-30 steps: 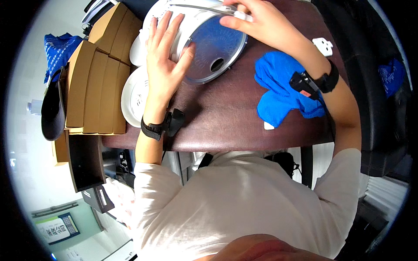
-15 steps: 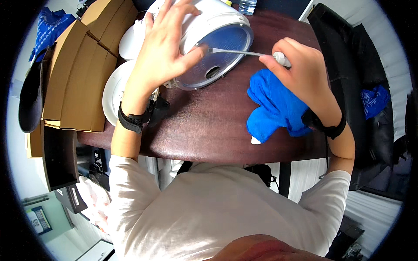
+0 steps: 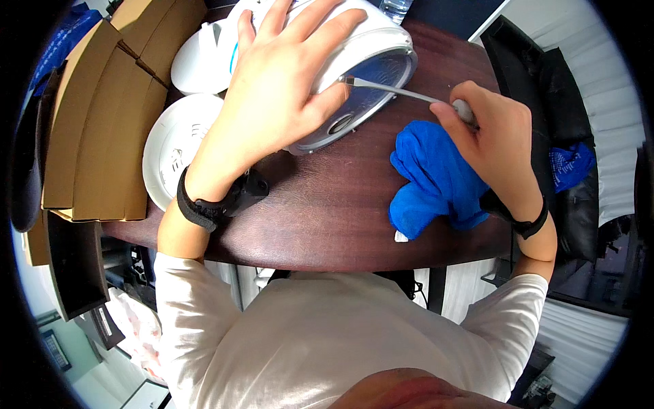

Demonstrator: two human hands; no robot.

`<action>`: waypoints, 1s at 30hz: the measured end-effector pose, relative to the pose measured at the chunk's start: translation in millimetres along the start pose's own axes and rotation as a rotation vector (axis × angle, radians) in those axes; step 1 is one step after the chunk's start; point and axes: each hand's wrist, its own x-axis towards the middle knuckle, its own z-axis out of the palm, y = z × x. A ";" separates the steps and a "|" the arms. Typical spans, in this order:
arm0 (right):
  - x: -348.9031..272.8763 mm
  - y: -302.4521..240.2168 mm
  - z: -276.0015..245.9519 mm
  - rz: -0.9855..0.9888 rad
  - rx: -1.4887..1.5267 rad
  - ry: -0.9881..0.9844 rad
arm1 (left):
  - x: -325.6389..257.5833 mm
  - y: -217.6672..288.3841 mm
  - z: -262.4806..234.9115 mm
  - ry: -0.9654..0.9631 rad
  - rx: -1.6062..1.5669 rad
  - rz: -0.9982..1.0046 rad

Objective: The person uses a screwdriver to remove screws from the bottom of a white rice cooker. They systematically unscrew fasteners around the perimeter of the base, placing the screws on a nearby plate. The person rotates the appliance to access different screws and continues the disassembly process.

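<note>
A white rounded housing [image 3: 375, 42] lies on its side on the table, its blue-tinted round face [image 3: 371, 95] turned towards the right. Spread across the top of the housing is my left hand [image 3: 289, 75], fingers stretched apart, its thumb by the rim. My right hand [image 3: 494, 133] is closed round the pale handle of a flat-blade screwdriver [image 3: 395, 90]. The blade's tip meets the edge of the housing next to my left thumb; whether it sits in a gap cannot be seen. Below my right hand a blue cloth [image 3: 436, 177] lies crumpled.
At my left, a white dish [image 3: 163, 146] holds several small metal parts, with a white round piece [image 3: 201, 65] behind it. Brown cardboard boxes [image 3: 95, 129] line the table's left edge. A clear bottle [image 3: 395, 9] stands at the back; a black sofa [image 3: 545, 95] is at the right.
The housing has turned, so its blue face shows more edge-on. My left hand lies further over its top. The screwdriver's tip has moved from the face's edge area to beside my thumb.
</note>
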 end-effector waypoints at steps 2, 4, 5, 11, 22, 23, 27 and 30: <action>0.8 -0.9 1.8 0.004 0.014 -0.010 | -0.1 -0.2 1.8 0.006 -0.006 -0.008; 0.7 -1.3 5.1 0.001 0.027 -0.006 | 0.4 -0.9 4.1 0.021 -0.036 -0.005; 0.4 -0.9 6.5 0.000 0.026 -0.001 | 2.0 2.4 -0.2 -0.026 -0.042 -0.034; -0.2 -0.9 4.6 -0.005 -0.001 0.004 | 5.2 11.3 -9.8 -0.141 -0.034 -0.123; -18.6 -23.4 17.7 0.407 0.464 -0.244 | -5.1 12.3 11.5 0.086 0.079 -0.087; -25.1 -20.6 28.3 0.368 0.575 -0.242 | -4.6 12.6 13.3 0.092 0.076 -0.086; -34.7 -29.7 36.9 0.691 1.228 -0.503 | -4.3 13.6 15.5 0.109 0.070 -0.086; -29.9 -43.2 25.1 0.866 1.333 -0.672 | -5.0 13.1 15.5 0.105 0.076 -0.084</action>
